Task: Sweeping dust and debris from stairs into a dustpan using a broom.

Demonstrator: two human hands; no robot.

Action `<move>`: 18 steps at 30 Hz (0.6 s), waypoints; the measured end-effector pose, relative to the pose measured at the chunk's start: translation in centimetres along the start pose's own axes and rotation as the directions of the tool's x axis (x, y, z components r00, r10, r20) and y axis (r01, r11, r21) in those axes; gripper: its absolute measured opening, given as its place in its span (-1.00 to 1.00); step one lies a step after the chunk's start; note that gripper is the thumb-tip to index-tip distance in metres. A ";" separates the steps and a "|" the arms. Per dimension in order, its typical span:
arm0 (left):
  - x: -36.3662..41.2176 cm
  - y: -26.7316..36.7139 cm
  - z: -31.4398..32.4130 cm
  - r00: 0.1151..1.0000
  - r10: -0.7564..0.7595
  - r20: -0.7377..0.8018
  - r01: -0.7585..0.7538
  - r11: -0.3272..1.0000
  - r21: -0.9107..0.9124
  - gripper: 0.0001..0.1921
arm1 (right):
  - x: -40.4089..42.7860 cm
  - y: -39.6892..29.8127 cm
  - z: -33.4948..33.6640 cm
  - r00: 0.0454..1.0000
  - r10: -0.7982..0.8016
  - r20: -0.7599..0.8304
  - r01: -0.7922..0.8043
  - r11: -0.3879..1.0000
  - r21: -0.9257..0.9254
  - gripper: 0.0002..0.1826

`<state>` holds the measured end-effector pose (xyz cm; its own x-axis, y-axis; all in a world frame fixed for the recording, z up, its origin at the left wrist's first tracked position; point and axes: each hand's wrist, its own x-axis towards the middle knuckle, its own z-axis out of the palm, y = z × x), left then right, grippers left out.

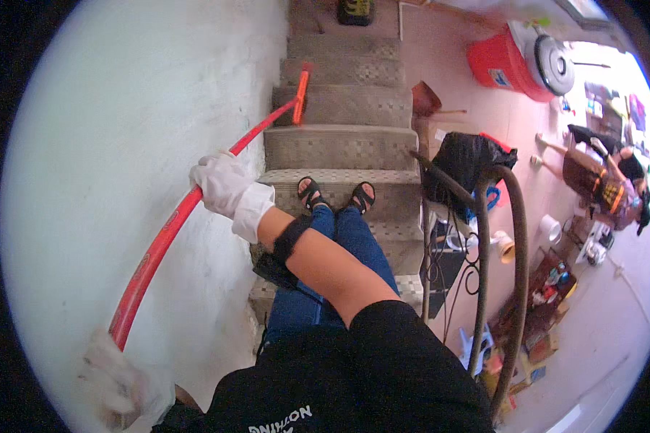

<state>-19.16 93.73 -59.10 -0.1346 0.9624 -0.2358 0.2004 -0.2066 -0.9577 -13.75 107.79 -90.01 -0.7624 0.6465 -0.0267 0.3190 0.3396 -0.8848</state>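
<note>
A long red pole (pixel 151 265) slants up beside the wall to a narrow orange crosspiece (pixel 301 97) at the steps; whether it is a broom or a mop I cannot tell. My right hand (pixel 222 181), in a white glove, is closed around the middle of the pole. Lower down, at the near end of the pole, my left hand (pixel 122 379) grips it in a pale glove, partly blurred. The crosspiece is over a patterned stair step (pixel 341 103) ahead of my sandalled feet. Its underside is mostly hidden.
A pale wall (pixel 114 135) runs along the left. At right stands a metal handrail (pixel 482 270), with a black plastic bag (pixel 460 162) beside it. Beyond are a reddish dustpan (pixel 427 99), a red bucket (pixel 498 65), a grey lid (pixel 555 65) and a person (pixel 601 173) on the floor area.
</note>
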 end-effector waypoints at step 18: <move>2.6 -2.5 3.1 0.716 -0.678 0.166 -0.425 -0.612 -0.667 -0.42 | -3.5 -1.7 -9.9 0.998 0.002 -0.061 0.005 0.993 0.116 -0.85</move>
<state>-23.01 96.16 -57.86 -0.3931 0.8001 0.4532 0.5817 -0.1654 0.7964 -6.02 111.74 -83.81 -0.7261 0.6875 -0.0007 0.2479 0.2608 -0.9330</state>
